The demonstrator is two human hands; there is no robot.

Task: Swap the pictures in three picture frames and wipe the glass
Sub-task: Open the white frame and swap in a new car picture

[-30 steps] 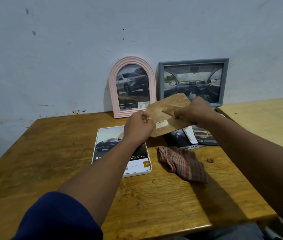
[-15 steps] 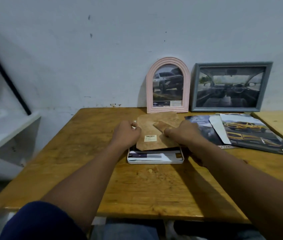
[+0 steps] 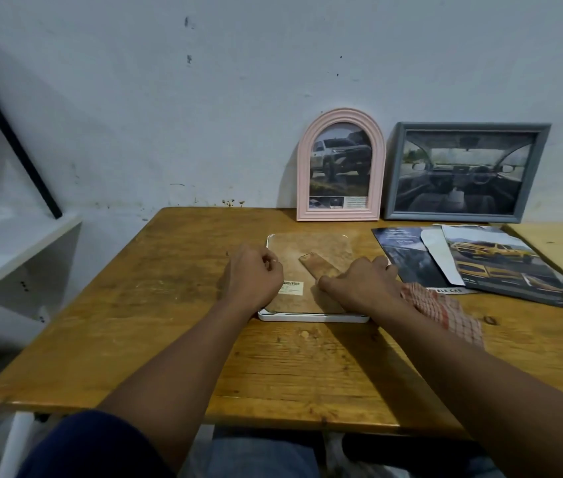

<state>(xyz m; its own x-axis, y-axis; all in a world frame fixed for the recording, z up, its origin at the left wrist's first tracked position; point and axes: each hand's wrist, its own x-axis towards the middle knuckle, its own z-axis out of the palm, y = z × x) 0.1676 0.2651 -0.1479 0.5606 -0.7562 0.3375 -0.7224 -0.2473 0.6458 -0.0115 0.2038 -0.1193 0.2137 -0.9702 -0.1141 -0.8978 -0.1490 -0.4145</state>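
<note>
Flat on the wooden table (image 3: 135, 305) lies a white frame (image 3: 311, 318), face down, with its brown backing board (image 3: 311, 257) set into it; the left hand (image 3: 252, 277), fingers curled together, rests at the board's left edge; the right hand (image 3: 359, 284) presses on the board near its stand flap (image 3: 319, 265), fingers bent, gripping nothing; a checked cloth (image 3: 445, 312) lies just beside the right wrist; car pictures (image 3: 480, 263) are spread at the right; a pink arched frame (image 3: 341, 165) and a grey frame (image 3: 464, 172) lean on the wall.
</note>
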